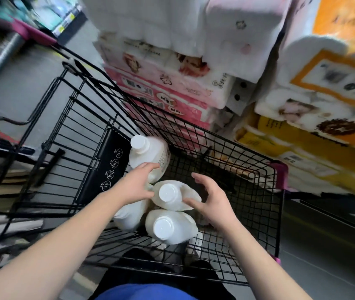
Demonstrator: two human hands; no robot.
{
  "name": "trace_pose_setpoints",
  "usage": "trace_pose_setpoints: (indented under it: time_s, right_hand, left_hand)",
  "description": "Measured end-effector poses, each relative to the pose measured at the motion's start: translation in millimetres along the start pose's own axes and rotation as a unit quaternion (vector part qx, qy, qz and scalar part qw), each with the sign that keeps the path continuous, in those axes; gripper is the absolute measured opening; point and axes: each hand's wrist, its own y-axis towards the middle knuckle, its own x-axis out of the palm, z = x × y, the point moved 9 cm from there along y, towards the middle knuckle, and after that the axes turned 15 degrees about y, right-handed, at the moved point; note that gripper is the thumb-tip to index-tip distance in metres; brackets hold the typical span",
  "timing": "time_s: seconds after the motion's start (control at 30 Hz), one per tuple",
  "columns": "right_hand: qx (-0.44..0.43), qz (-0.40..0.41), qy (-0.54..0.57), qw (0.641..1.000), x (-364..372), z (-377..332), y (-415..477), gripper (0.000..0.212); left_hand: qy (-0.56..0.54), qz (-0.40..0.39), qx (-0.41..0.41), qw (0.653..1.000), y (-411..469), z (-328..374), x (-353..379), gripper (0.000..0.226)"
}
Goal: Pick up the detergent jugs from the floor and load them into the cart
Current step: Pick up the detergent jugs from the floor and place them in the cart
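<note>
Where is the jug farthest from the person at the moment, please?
In the head view, the farthest jug sits in the cart, left of centre beside the black flap, just beyond the middle jug, with the left hand touching it.

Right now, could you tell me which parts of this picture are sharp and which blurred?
Head view: detergent jugs, left hand and right hand fairly sharp; tissue packs and shelf at the edges blurred; cart wires bowed by wide-angle distortion.

jugs (170,197) crowding cart's (226,152) left, bare wire floor right
</note>
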Motion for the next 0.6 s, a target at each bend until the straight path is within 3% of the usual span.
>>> trace_pose_setpoints:
  time_s: [0.23, 0.6]
  right_hand:
    - [-0.137, 0.03, -0.018, 0.99, -55, -122, -24, 0.074]
    - [-0.326, 0.157, -0.003, 0.932, -143, -293, -123, 0.072]
  left_hand:
    - [-0.011, 0.12, 0.103, 0.987, -40, 66, -120, 0.089]
    - [-0.076, 0.313, 0.287, 0.902, -145, 181, -271, 0.088]
